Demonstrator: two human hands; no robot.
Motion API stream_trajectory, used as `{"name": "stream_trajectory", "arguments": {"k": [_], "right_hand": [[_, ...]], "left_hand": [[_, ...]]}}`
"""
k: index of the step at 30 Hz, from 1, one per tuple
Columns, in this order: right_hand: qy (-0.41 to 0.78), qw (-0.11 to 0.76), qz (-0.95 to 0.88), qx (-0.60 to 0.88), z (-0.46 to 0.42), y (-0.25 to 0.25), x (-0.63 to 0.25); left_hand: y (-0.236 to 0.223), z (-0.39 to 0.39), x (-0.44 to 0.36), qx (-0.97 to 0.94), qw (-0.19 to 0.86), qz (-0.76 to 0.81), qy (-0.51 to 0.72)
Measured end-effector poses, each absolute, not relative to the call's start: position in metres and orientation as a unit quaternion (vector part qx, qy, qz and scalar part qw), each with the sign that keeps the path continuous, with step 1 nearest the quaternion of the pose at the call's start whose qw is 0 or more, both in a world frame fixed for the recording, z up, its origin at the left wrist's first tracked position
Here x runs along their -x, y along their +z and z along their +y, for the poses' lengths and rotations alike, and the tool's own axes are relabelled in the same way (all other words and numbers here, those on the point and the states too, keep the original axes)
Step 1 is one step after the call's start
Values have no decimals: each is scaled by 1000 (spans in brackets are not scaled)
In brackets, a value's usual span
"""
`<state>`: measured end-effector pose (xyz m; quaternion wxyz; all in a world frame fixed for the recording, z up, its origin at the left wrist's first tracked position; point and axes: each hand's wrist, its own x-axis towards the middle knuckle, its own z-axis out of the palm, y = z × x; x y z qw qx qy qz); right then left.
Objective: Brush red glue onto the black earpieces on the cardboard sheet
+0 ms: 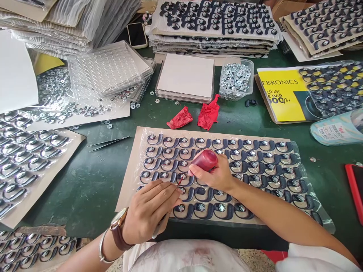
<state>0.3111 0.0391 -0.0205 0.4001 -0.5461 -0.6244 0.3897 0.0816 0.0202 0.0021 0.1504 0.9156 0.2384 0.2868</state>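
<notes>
My right hand [214,172] is wrapped round a dark red squeeze bottle [204,160], tilted with its lower end toward the left. My left hand [155,204] is just beside it, fingers pressed together; whatever they hold is hidden. Between the hands shows a thin red tip [180,181], and I cannot tell which hand it belongs to. Both hands are over a sheet of dark curved parts [252,166], set in rows with shiny round pieces on them. Clear plastic lies under these parts, on brown card [127,185].
Black tweezers [109,143] lie left of the sheet. Beyond it are red crumpled scraps [209,113], a clear tub of metal washers [236,79] and a white-topped stack [185,77]. Loose washers [56,83] spread at left. Stacked part sheets [212,37] stand behind; a red-edged object [354,189] is right.
</notes>
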Motion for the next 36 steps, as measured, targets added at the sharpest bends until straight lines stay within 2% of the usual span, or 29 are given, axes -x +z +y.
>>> {"name": "stream_trajectory", "arguments": {"k": [15, 20, 28, 36], "right_hand": [[427, 389, -636, 511, 39, -25, -311], [430, 386, -641, 505, 37, -24, -311], [626, 383, -478, 483, 54, 2, -331], [440, 427, -595, 519, 70, -17, -323]], "left_hand": [[3, 34, -79, -854, 273, 300, 325], [2, 36, -79, -850, 277, 300, 333], [3, 32, -78, -875, 240, 275, 317], [4, 45, -84, -924, 103, 223, 292]]}}
